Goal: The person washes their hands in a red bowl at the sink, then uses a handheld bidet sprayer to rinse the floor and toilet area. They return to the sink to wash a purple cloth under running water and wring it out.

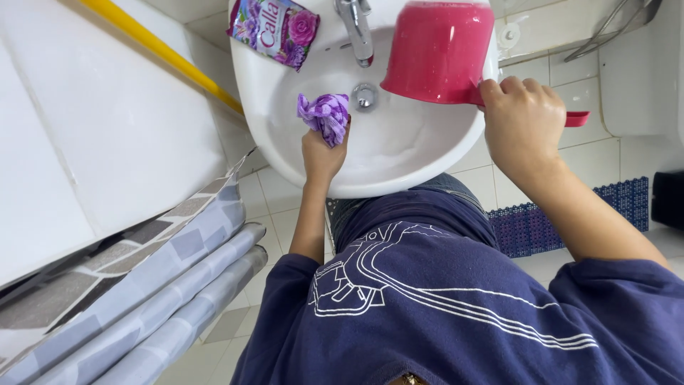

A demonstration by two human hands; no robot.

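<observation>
My left hand (322, 153) grips a crumpled purple cloth (325, 115) inside the white sink basin (420, 153), just left of the drain (365, 95). Over the basin's right side, my right hand (522, 122) holds the handle of a pink plastic dipper (438, 50), which is tilted with its mouth turned away from me. The chrome tap (356, 28) stands at the back of the sink between the two hands.
A purple flowered sachet (274, 28) lies on the sink's back left rim. A yellow pole (160, 50) leans along the white wall. A grey patterned curtain (142, 285) hangs at the lower left. A blue mat (541, 221) lies on the tiled floor.
</observation>
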